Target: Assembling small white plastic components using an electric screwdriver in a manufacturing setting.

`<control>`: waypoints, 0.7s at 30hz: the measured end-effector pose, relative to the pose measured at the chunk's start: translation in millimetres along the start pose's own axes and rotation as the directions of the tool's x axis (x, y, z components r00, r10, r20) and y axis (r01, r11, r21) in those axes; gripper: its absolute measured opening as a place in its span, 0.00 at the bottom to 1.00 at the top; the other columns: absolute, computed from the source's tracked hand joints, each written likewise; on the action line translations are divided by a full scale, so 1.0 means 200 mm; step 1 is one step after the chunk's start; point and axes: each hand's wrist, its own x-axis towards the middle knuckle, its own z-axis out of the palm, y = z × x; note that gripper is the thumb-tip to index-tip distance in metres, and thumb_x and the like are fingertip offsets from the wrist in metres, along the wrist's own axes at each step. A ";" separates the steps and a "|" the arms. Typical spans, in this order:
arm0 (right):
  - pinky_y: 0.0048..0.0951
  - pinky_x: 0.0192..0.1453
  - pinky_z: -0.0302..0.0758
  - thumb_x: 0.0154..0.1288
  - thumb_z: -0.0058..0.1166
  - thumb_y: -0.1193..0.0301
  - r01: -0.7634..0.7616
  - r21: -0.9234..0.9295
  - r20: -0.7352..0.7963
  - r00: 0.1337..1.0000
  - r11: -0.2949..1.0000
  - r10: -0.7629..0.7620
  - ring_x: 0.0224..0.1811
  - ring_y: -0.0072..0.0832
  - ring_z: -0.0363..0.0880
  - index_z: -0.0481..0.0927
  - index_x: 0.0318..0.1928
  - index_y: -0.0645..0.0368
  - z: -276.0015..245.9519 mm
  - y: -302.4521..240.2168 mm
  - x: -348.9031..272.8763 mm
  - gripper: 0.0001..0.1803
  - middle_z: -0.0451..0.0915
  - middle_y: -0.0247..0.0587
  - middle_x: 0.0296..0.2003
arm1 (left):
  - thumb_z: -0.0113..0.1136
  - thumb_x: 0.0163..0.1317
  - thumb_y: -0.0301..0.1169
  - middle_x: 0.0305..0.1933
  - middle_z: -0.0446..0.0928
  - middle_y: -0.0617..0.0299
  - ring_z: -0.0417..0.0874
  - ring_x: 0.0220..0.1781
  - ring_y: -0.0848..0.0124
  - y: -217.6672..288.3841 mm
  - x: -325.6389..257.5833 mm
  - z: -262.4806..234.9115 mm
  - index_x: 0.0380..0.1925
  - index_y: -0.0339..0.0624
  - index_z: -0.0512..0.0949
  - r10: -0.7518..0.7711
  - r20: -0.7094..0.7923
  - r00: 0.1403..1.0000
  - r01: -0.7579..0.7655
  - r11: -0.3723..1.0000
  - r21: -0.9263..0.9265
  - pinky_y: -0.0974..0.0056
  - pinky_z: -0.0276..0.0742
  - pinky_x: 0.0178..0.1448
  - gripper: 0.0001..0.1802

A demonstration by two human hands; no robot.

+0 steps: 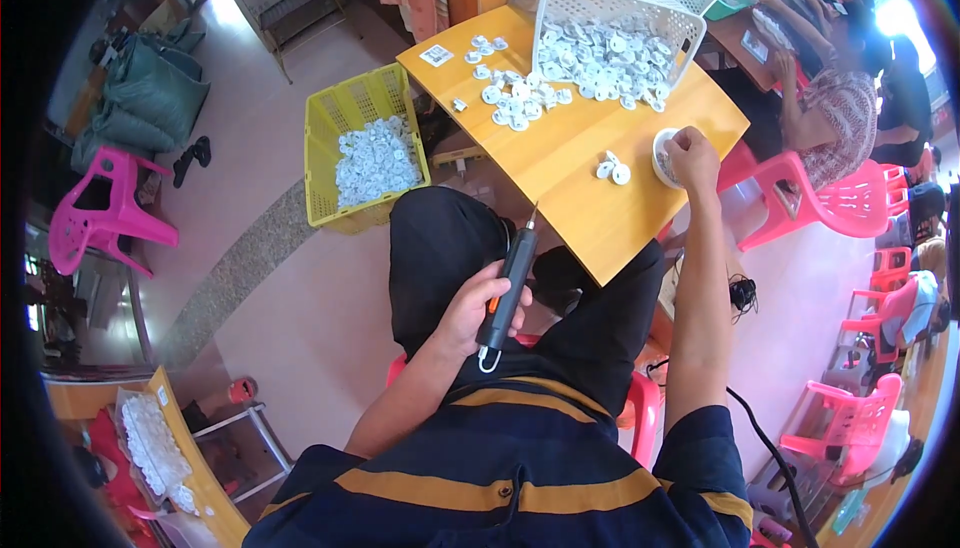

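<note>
My left hand (473,310) is wrapped round a black electric screwdriver (508,288) above my lap. The tool's thin bit points up, away from me, and a white hook hangs at its near end. My right hand (692,160) reaches into a small round white tub (661,156) at the table's right side. Its fingers are drawn together over the tub, and what they hold, if anything, is hidden. Left of the tub lie a few loose round white plastic parts (620,175) on the yellow wooden table (570,183).
A tipped white basket (690,33) spills many white parts (605,53) across the table's far side. Left of the table, a yellow crate (322,163) on the floor holds more white pieces. People sit at right near pink chairs (850,198). A black cable (770,438) runs at my right.
</note>
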 end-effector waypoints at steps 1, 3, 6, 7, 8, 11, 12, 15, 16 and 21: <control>0.39 0.50 0.81 0.56 0.64 0.63 -0.004 0.051 -0.046 0.999 0.999 0.007 0.39 0.42 0.87 0.84 0.38 0.57 0.00 -0.02 -0.01 0.12 0.87 0.45 0.36 | 0.48 0.72 0.34 0.39 0.82 0.57 0.85 0.28 0.72 0.00 0.00 0.00 0.58 0.38 0.71 -0.001 -0.003 1.000 0.001 1.000 0.001 0.68 0.84 0.31 0.18; 0.38 0.51 0.80 0.57 0.64 0.63 -0.013 0.101 -0.094 0.995 0.995 0.022 0.38 0.42 0.86 0.84 0.38 0.57 0.00 -0.04 -0.05 0.13 0.87 0.45 0.36 | 0.49 0.72 0.34 0.39 0.82 0.56 0.85 0.28 0.71 0.00 0.00 0.01 0.58 0.38 0.70 -0.002 0.002 1.000 0.002 1.000 -0.008 0.68 0.84 0.31 0.18; 0.34 0.42 0.80 0.60 0.63 0.65 -0.022 0.304 -0.164 0.984 0.952 0.075 0.32 0.34 0.85 0.80 0.37 0.60 0.01 -0.07 -0.10 0.12 0.84 0.42 0.31 | 0.49 0.72 0.34 0.39 0.82 0.56 0.85 0.28 0.71 -0.01 0.01 0.00 0.59 0.38 0.70 -0.005 0.018 1.000 0.005 1.000 -0.012 0.68 0.85 0.32 0.19; 0.30 0.36 0.78 0.62 0.62 0.67 -0.038 0.531 -0.091 0.991 0.847 0.101 0.30 0.30 0.83 0.79 0.36 0.60 0.01 -0.13 -0.16 0.10 0.82 0.40 0.29 | 0.49 0.72 0.34 0.39 0.82 0.56 0.85 0.28 0.71 -0.01 0.00 0.00 0.59 0.38 0.70 -0.004 0.013 1.000 0.005 1.000 -0.012 0.68 0.85 0.32 0.19; 0.27 0.31 0.76 0.64 0.61 0.68 -0.066 0.723 -0.012 0.994 0.687 0.108 0.27 0.25 0.81 0.78 0.35 0.60 0.02 -0.18 -0.23 0.09 0.80 0.37 0.27 | 0.49 0.72 0.34 0.39 0.82 0.55 0.85 0.28 0.71 -0.01 0.00 -0.01 0.59 0.38 0.70 0.002 0.012 1.000 -0.002 1.000 -0.009 0.68 0.85 0.32 0.19; 0.21 0.25 0.70 0.69 0.56 0.73 -0.099 0.883 0.106 0.994 0.459 0.010 0.23 0.17 0.75 0.76 0.37 0.57 0.10 -0.32 -0.47 0.03 0.78 0.31 0.28 | 0.49 0.72 0.33 0.39 0.82 0.55 0.85 0.28 0.70 -0.02 0.00 -0.01 0.59 0.38 0.69 0.006 0.019 1.000 -0.006 1.000 -0.006 0.67 0.85 0.32 0.19; 0.20 0.25 0.70 0.70 0.53 0.73 -0.144 0.900 0.159 0.987 0.411 -0.002 0.23 0.18 0.76 0.77 0.38 0.56 0.13 -0.36 -0.54 0.02 0.80 0.34 0.29 | 0.49 0.72 0.33 0.39 0.82 0.55 0.85 0.28 0.70 -0.02 0.00 -0.01 0.60 0.37 0.69 0.004 0.028 1.000 -0.004 1.000 -0.009 0.67 0.85 0.32 0.20; 0.19 0.26 0.70 0.70 0.51 0.73 -0.251 0.904 0.275 0.961 0.345 -0.023 0.23 0.18 0.76 0.77 0.38 0.55 0.21 -0.41 -0.72 0.02 0.80 0.33 0.30 | 0.49 0.72 0.31 0.40 0.82 0.54 0.85 0.28 0.69 -0.03 0.00 -0.01 0.61 0.37 0.68 0.001 0.027 1.000 -0.001 1.000 -0.003 0.67 0.84 0.32 0.20; 0.19 0.26 0.70 0.70 0.51 0.73 -0.300 0.893 0.324 0.946 0.335 -0.019 0.24 0.18 0.76 0.77 0.39 0.55 0.22 -0.42 -0.75 0.02 0.80 0.33 0.30 | 0.49 0.72 0.31 0.40 0.82 0.54 0.85 0.28 0.69 -0.03 0.00 0.00 0.61 0.37 0.68 0.010 0.014 1.000 -0.010 1.000 -0.007 0.67 0.84 0.32 0.20; 0.19 0.28 0.72 0.73 0.52 0.73 -0.395 0.875 0.423 0.905 0.281 -0.041 0.24 0.18 0.76 0.77 0.39 0.55 0.26 -0.42 -0.83 0.02 0.81 0.33 0.30 | 0.49 0.72 0.30 0.40 0.82 0.54 0.84 0.29 0.68 -0.05 0.00 -0.01 0.66 0.35 0.64 0.015 0.038 0.999 -0.016 1.000 0.024 0.65 0.83 0.34 0.24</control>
